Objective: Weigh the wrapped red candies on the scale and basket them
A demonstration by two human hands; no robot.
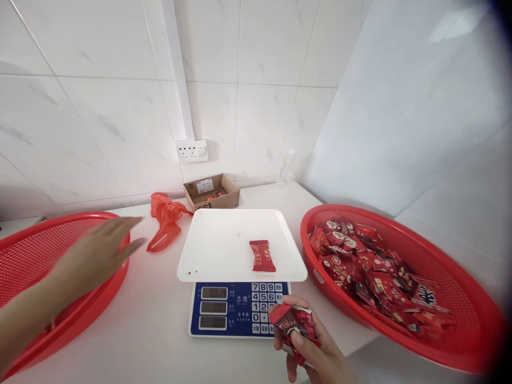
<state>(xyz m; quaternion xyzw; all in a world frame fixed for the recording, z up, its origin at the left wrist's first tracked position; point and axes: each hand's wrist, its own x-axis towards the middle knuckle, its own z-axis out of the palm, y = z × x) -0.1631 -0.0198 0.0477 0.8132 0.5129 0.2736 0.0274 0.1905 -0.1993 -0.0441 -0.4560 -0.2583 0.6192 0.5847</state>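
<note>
In my right hand (320, 352) are several small red-wrapped packets (294, 325), gripped between thumb and fingers just in front of the scale's keypad. My left hand (100, 250) is stretched out over the rim of the left red basket (120, 277), slightly blurred, with its fingers extended and nothing seen in them. One red packet (262, 256) lies on the white pan (216, 240) of a digital scale (240, 309). The scale's top display seems to read 0.014. To the right, a red basket (472, 288) holds many similar packets (380, 272).
Behind the scale stand an open cardboard box (212, 201) with a few packets inside and a crumpled red plastic bag (166, 216). A clear bottle (286, 169) is near the back corner. A wall socket (192, 151) sits above the white table (152, 320).
</note>
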